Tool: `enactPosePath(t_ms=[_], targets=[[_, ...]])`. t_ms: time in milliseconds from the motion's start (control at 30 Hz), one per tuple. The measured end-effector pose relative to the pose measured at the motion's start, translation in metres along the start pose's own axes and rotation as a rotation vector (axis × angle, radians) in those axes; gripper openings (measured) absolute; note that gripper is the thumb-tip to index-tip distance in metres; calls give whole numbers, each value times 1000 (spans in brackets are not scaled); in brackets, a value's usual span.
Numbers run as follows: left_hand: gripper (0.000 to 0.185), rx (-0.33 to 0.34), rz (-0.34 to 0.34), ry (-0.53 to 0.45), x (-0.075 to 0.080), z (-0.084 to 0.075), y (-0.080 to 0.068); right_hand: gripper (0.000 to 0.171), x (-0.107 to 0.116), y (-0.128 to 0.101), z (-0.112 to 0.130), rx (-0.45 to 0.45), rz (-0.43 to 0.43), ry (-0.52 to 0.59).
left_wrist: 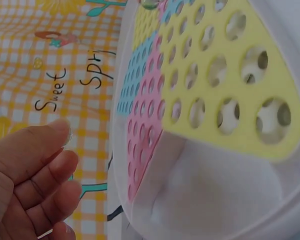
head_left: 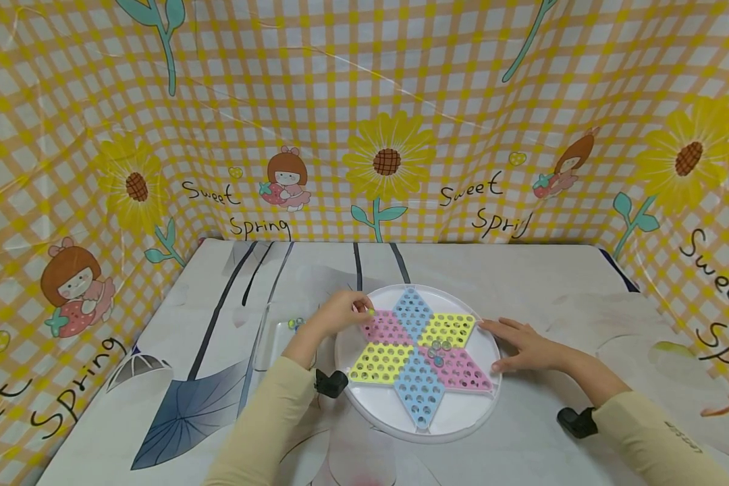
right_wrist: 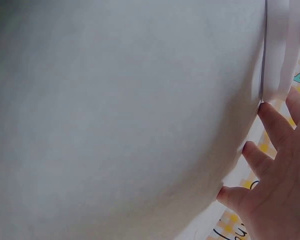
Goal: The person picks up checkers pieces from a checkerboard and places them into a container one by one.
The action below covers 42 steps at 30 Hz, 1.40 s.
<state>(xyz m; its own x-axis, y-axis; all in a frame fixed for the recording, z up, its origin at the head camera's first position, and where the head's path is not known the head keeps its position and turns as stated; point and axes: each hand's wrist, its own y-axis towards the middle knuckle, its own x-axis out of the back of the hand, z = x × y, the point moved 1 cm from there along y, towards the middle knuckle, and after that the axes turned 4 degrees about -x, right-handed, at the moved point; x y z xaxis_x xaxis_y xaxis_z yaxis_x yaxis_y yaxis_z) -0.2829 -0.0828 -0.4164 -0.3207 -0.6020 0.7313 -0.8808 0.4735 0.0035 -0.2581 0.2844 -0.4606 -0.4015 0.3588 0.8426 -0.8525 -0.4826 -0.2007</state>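
Observation:
A round white Chinese checkers board (head_left: 468, 412) lies on the table, its six-pointed star of holes coloured pink, yellow and blue. My left hand (head_left: 340, 314) is over the upper-left pink point. Between its thumb and index finger it pinches a glass marble (left_wrist: 68, 138), mostly hidden by the thumb in the left wrist view. Several marbles (head_left: 439, 361) sit in holes near the inner end of the right pink point. My right hand (head_left: 525, 347), fingers spread and fairly straight, rests at the board's right rim; its fingertips (right_wrist: 250, 149) meet the table surface beside it.
Left of the board, partly behind my left forearm, is a clear shallow tray (head_left: 275, 347) with a few marbles (head_left: 295, 324) in it. A printed cloth (head_left: 55, 223) covers the table. Yellow checked fabric (head_left: 389, 88) stands as walls behind and at both sides.

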Motion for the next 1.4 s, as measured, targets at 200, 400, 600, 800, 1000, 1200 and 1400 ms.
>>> enactPosePath(t_ms=[200, 400, 600, 800, 1000, 1200, 1400], targets=[[12, 5, -34, 10, 10, 5, -4, 81, -1, 0, -1, 4, -3, 0], [12, -2, -62, 29, 20, 10, -6, 82, 0, -1, 2, -9, 3, -2], [10, 23, -87, 34, 29, 17, -11, 82, 1, -1, 3, -21, 3, -11], [10, 35, -101, 37, 38, 26, -18, 82, 1, 0, 0, -15, 5, 3], [11, 25, -115, 27, 44, 34, -24, 81, 1, 1, 0, -16, 4, -1], [13, 22, -115, 28, 51, 44, -29, 80, 0, 0, 0, 6, 1, 6], [13, 27, -108, 8, 60, 52, -36, 81, 0, 1, -1, 3, 3, -1]])
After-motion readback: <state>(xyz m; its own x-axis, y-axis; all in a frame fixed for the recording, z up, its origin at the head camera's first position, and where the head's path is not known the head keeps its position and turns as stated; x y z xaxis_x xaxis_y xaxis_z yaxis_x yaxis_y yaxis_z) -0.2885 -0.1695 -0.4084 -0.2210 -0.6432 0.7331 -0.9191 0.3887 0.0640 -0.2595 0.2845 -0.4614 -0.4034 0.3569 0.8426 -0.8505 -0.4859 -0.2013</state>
